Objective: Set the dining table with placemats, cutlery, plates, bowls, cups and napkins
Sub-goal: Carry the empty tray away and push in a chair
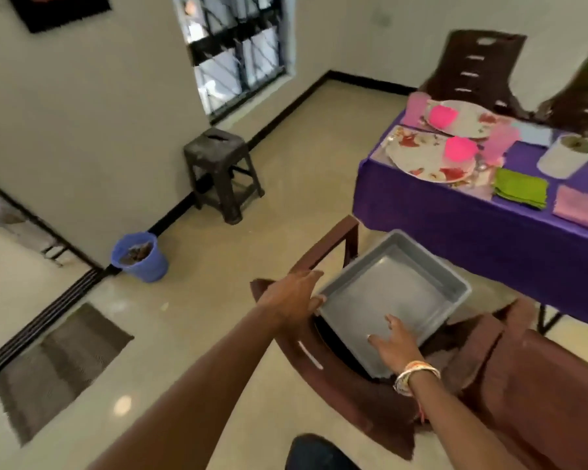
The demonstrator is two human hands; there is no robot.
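Hands meet at a grey tub [398, 286] that sits, tilted, on the seat of a brown plastic chair [319, 374]. The left hand [291, 296] lies at the tub's left corner with its fingers stretched out and its thumb against the rim, closed round nothing that shows. The right hand [396, 344], with bangles [414, 374] at the wrist, has its fingers spread flat over the tub's near wall, reaching inside. Nothing shows inside the tub.

Beyond the chair stands the table under a purple cloth [455, 215]. On its near corner lies a flowered plate [418, 157] carrying a pink bowl [460, 149], with a pink cup [499, 140] just beside it. Farther along is a second plate [469, 120] with its own pink bowl [443, 113] and another cup [418, 108]. A folded green napkin [520, 188] and a pink napkin [581, 205] lie near the cloth's front edge, and a white pot [566, 154] stands behind them. Any cutlery is too blurred to make out.

A dark stool [221, 171] and a blue bin [140, 256] stand against the wall.
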